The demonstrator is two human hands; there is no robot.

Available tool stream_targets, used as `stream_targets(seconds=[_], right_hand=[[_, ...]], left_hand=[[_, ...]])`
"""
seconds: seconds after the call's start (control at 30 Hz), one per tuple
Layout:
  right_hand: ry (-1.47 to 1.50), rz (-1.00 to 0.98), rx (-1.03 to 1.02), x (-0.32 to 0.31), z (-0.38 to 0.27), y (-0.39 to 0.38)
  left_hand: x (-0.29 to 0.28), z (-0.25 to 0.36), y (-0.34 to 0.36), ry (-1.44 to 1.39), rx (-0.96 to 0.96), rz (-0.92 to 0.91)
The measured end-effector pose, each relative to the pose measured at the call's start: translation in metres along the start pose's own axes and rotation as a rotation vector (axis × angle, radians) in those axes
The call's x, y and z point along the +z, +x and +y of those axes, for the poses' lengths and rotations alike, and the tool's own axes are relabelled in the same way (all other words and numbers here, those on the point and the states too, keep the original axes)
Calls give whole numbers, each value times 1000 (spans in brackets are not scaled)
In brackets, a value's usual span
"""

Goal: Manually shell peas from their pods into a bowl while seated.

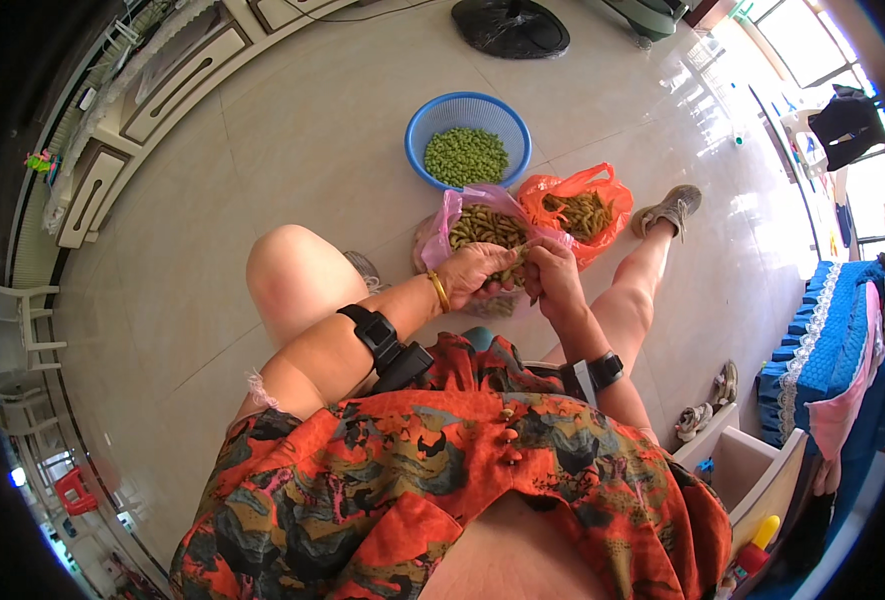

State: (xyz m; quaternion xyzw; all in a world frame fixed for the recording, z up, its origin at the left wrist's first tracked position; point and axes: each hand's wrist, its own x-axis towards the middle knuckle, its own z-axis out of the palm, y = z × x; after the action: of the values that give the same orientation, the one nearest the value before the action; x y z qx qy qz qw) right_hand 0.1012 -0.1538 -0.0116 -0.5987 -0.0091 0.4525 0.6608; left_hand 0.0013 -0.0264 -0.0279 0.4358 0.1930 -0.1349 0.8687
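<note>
My left hand (472,270), a gold bangle on its wrist, is closed around green bean pods (510,266) over the pink plastic bag (450,212). Beside it my right hand (554,276) has its fingers curled in a pinch on a pod between the two hands; its fingertips are partly hidden. More brownish-green pods (484,226) fill the pink bag. To its right an orange-red plastic bag (610,187) stands open with further pods (582,214) in it. Just beyond the bags, shelled green beans (465,156) lie in a blue mesh basket (516,120).
My legs flank the bags on the tiled floor (262,170). At the far side stands a black round base (512,28). A cabinet with drawers (182,85) runs along the left. On the right are a blue quilted cover (812,320), an open drawer (747,460) and shoes (697,418).
</note>
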Motion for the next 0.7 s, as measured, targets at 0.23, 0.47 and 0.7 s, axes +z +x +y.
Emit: stream_targets(seconds=[0.23, 0.47, 0.7], right_hand=[[107, -21, 16, -3, 0, 3], [64, 49, -11, -5, 7, 2], [69, 77, 3, -5, 6, 4]], left_hand=[[3, 1, 0, -4, 80, -34], [5, 2, 1, -5, -120, 39], [7, 0, 2, -33, -111, 69]])
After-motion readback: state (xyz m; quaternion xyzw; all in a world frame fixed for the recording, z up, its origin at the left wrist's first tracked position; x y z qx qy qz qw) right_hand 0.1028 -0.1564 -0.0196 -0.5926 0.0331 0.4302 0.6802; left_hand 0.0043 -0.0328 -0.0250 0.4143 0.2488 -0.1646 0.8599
